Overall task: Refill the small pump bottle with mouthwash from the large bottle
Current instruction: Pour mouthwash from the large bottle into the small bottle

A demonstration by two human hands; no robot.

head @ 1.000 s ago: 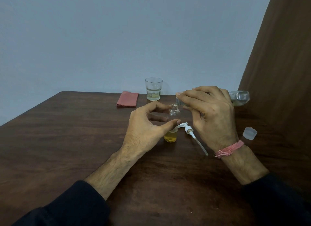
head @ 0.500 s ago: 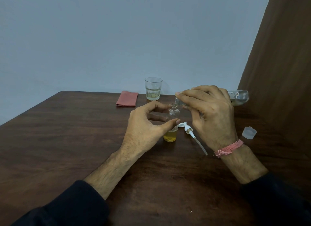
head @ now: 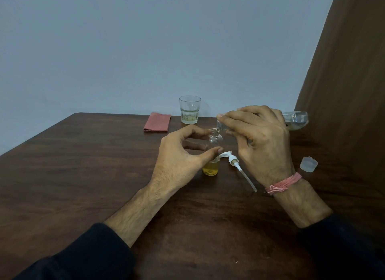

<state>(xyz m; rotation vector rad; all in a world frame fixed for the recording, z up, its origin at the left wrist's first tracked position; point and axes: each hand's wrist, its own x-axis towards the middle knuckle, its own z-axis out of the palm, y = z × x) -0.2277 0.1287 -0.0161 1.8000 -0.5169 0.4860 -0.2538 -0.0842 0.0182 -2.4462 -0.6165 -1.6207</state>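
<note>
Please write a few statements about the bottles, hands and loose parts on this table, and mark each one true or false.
1. The small pump bottle stands upright with yellow liquid at its bottom. True.
2. The pump head is screwed onto it. False: it lies on the table beside the bottle.
3. The right hand tilts the large bottle over the small bottle's mouth. True.
4. The left hand lies flat on the table. False: it holds the small pump bottle.
5. The glass is lying on its side. False: it stands upright.
</note>
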